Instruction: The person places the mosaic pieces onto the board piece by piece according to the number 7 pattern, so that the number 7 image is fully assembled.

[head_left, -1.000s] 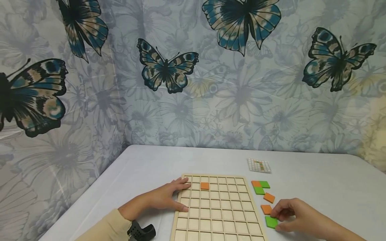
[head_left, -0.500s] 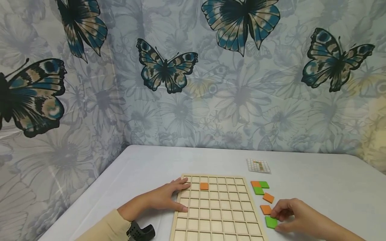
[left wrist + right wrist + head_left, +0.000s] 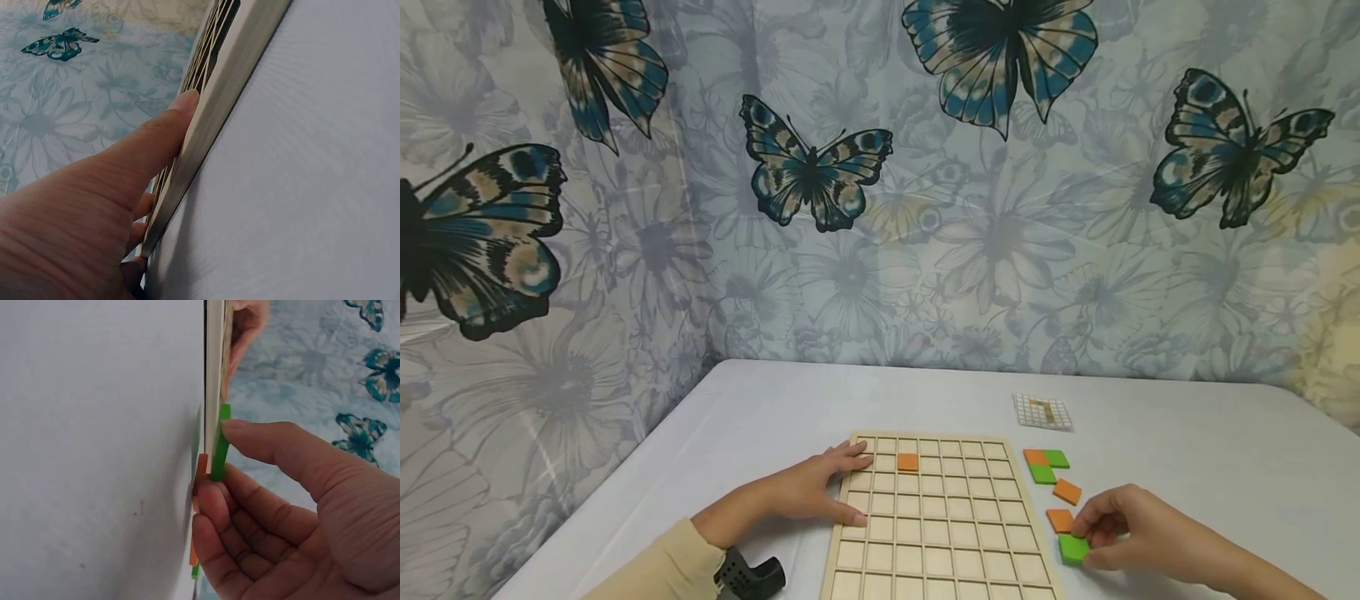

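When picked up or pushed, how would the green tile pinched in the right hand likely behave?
The green tile is probably stiff: its edge looks straight in the right hand's pinch. It is likely light, being small and thin. Flat and square, it would probably slide rather than roll if pushed.

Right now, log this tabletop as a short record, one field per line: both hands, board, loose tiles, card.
Left hand: thumb and fingers over the left edge of the grid board
Right hand: pinches a green tile right of the board
Board: one orange tile, second row from far edge, third column from left
Loose tiles: three orange tiles, two green tiles
Card: grid card on the table, beyond the tiles
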`<state>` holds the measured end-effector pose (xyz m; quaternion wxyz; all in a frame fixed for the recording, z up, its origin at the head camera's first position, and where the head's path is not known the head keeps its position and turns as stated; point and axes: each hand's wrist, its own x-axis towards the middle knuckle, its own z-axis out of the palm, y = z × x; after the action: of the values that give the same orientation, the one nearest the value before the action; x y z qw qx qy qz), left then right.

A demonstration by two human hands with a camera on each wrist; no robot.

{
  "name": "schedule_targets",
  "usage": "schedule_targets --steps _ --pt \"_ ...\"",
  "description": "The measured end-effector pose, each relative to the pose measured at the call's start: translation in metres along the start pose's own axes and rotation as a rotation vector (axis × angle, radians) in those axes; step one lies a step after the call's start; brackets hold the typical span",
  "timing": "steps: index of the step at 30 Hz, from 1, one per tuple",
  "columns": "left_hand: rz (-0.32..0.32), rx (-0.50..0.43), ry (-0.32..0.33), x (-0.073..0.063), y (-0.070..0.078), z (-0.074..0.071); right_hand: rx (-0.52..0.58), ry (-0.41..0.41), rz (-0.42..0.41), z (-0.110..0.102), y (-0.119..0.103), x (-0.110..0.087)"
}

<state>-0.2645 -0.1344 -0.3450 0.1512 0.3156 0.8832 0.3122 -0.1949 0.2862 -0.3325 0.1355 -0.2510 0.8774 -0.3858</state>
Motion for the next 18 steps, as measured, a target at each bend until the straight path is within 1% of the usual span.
schedule_targets --steps 4,7,10,15,18 --pt "0.001 0.006 0.002 0.000 -0.001 0.000 -0.014 0.005 -0.063 0.001 -0.005 0.005" --pt "-0.002 0.001 0.005 -0.001 -0.001 0.000 -0.034 0.024 -0.120 0.002 -0.010 0.010" --pt "-0.001 -0.009 0.004 -0.001 -0.001 0.000 -0.050 0.040 -0.150 0.002 -0.014 0.014" --pt "-0.005 -0.006 0.003 0.000 -0.001 0.001 -0.048 0.040 -0.113 0.001 -0.021 0.021" --pt "-0.002 -0.003 -0.001 0.001 0.000 0.001 -0.031 0.036 -0.067 0.000 -0.025 0.024"
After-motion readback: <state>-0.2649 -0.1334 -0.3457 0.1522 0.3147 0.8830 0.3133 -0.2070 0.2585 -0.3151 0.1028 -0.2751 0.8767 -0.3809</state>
